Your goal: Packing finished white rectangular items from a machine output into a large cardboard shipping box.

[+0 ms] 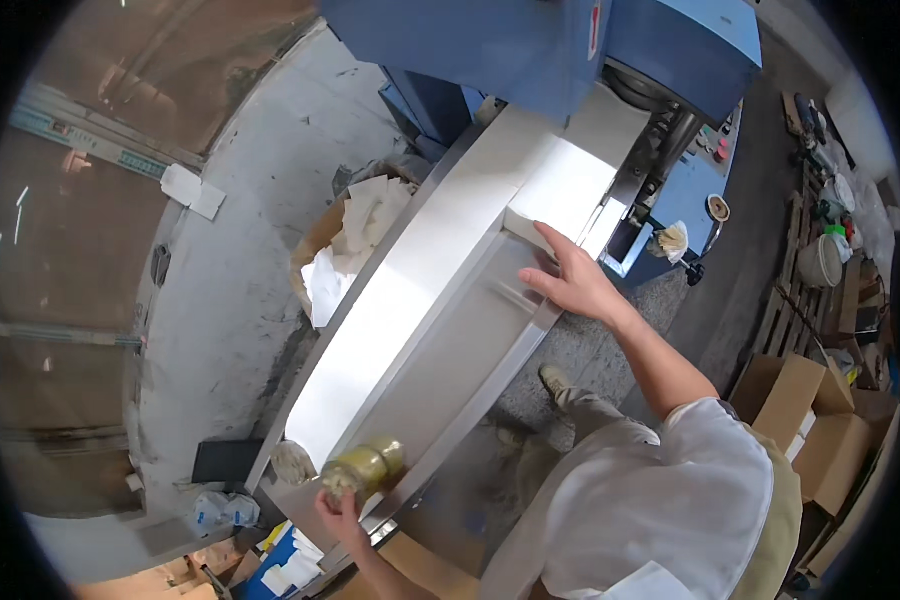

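A long white block of what looks like stacked paper (400, 315) lies along a metal trough (445, 345), running up to a blue machine (480, 45). Beside its far part is a second white block (562, 195). My right hand (575, 283) is open above the trough, thumb and fingers apart, with a fingertip at the near end of that second block. At the trough's near end, my left hand (342, 520) has its fingers closed around the pale end of a yellowish, brass-coloured cylinder (368, 465). The cylinder is slightly blurred, and the fingers partly cover its end.
Left of the trough stands a box of white paper scraps (355, 235). A control panel (715, 145) with buttons is on the machine's right side. Cardboard boxes (815, 425) and a wooden pallet (778, 280) are at the right. A blue bin (288, 565) sits below.
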`<state>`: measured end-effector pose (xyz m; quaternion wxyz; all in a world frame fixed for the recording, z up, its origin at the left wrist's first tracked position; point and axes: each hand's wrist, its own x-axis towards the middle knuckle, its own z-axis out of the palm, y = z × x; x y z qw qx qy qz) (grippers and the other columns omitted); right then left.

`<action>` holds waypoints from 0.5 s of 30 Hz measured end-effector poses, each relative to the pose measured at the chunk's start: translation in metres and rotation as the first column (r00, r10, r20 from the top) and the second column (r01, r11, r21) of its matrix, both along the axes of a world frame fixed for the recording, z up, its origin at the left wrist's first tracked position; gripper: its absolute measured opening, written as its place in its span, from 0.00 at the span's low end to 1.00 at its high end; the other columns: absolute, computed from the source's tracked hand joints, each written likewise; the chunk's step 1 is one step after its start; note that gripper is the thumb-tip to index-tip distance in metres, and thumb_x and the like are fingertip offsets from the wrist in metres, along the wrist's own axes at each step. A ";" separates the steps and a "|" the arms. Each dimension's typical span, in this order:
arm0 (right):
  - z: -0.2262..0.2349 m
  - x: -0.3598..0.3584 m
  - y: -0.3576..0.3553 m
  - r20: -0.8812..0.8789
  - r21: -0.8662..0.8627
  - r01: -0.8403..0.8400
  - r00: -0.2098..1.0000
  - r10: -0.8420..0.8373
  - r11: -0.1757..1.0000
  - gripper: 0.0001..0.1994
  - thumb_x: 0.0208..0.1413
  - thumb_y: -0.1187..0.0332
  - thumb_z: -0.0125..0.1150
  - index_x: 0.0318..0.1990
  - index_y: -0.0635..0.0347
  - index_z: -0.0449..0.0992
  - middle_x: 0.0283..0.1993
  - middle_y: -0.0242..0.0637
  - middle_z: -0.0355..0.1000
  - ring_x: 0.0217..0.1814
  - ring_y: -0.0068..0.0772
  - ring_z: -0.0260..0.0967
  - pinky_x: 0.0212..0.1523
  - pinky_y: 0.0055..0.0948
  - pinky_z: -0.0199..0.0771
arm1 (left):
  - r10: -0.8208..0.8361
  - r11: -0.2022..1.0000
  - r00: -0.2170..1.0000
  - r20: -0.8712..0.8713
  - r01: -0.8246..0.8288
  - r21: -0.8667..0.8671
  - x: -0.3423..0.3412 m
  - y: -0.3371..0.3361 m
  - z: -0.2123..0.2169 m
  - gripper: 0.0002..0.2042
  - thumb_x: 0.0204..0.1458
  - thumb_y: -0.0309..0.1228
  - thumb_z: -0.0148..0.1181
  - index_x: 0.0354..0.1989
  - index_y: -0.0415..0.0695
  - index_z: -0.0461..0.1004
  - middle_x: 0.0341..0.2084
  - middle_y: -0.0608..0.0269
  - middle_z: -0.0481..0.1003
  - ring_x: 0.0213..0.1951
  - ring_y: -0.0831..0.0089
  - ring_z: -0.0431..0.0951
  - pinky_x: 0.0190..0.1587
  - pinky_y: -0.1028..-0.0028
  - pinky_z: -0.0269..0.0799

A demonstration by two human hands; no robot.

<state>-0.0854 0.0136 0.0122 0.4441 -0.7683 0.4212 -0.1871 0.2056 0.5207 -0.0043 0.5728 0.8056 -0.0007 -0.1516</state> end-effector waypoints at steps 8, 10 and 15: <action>-0.008 -0.002 -0.004 0.202 0.131 -0.036 0.979 0.009 0.991 0.39 0.62 0.52 0.62 0.72 0.68 0.55 0.71 0.61 0.57 0.72 0.51 0.61 0.68 0.41 0.64 | -0.553 0.831 0.832 0.041 0.555 -0.048 -0.082 -0.234 -0.013 0.27 0.56 0.26 0.66 0.63 0.38 0.63 0.57 0.52 0.69 0.59 0.64 0.70 0.57 0.67 0.73; -0.004 -0.010 -0.003 0.321 0.254 -0.004 0.943 -0.081 0.967 0.35 0.65 0.56 0.59 0.71 0.69 0.56 0.70 0.59 0.60 0.71 0.47 0.62 0.69 0.39 0.62 | -0.600 0.799 0.794 0.099 0.591 0.108 -0.120 -0.313 -0.004 0.26 0.56 0.24 0.64 0.62 0.36 0.63 0.58 0.49 0.69 0.60 0.58 0.71 0.63 0.61 0.66; 0.026 -0.032 0.015 0.578 0.174 0.200 0.772 -0.265 0.964 0.20 0.65 0.74 0.55 0.63 0.67 0.69 0.60 0.44 0.73 0.63 0.32 0.70 0.61 0.30 0.69 | -0.691 0.720 0.700 0.179 0.688 0.091 -0.160 -0.421 -0.004 0.28 0.58 0.35 0.66 0.60 0.29 0.66 0.52 0.46 0.74 0.48 0.65 0.77 0.47 0.70 0.77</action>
